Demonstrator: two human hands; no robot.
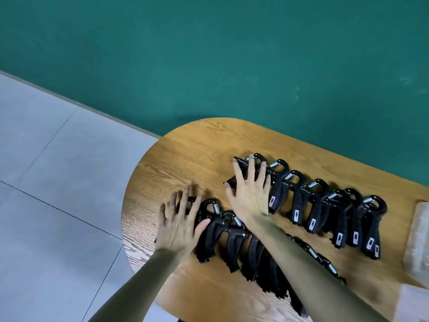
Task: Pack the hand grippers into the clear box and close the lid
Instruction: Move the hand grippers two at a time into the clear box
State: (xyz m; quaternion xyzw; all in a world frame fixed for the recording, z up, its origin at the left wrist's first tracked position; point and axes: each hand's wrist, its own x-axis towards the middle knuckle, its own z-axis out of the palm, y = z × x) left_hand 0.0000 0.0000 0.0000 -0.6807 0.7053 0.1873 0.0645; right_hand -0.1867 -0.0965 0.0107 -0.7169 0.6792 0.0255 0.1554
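Several black hand grippers with steel springs lie in two slanted rows on the wooden table (199, 145). The far row (318, 205) runs to the right, the near row (234, 245) runs under my right forearm. My left hand (180, 223) lies flat with spread fingers on the leftmost gripper of the near row. My right hand (249, 192) presses flat, fingers spread, on the leftmost gripper of the far row. A clear box (417, 240) shows only as a pale edge at the right border; its lid cannot be made out.
The table has a rounded left end close to my left hand. Beyond it is grey tiled floor (46, 182). A teal wall (232, 54) stands behind the table. Bare wood lies at the far left part of the tabletop.
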